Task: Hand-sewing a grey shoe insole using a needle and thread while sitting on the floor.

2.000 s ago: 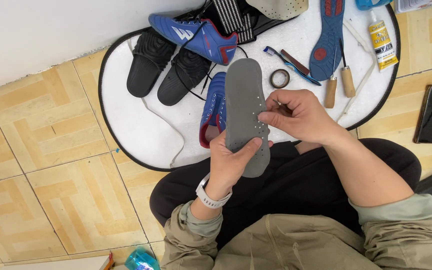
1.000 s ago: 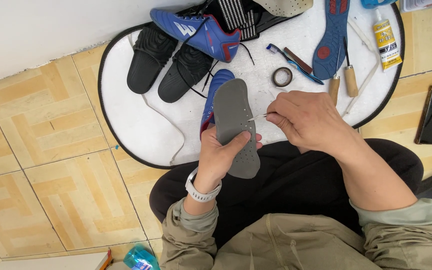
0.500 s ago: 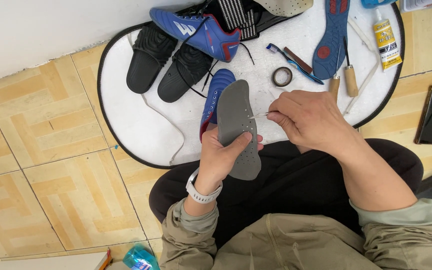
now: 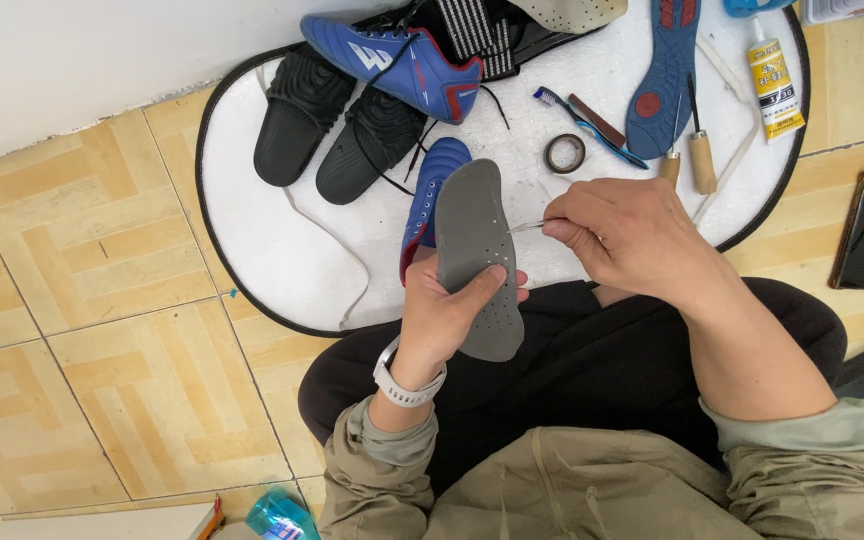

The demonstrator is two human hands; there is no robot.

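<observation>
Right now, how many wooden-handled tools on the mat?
2: both stand side by side on the white mat, right of the tape roll. One wooden-handled tool lies beside the blue sole, the other just right. More may be hidden.

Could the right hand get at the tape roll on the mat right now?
Probably yes. The tape roll lies bare on the white mat, just beyond the right hand, with nothing between them. But its fingers are pinching a thin needle-like tool, which they would have to drop first.
</observation>
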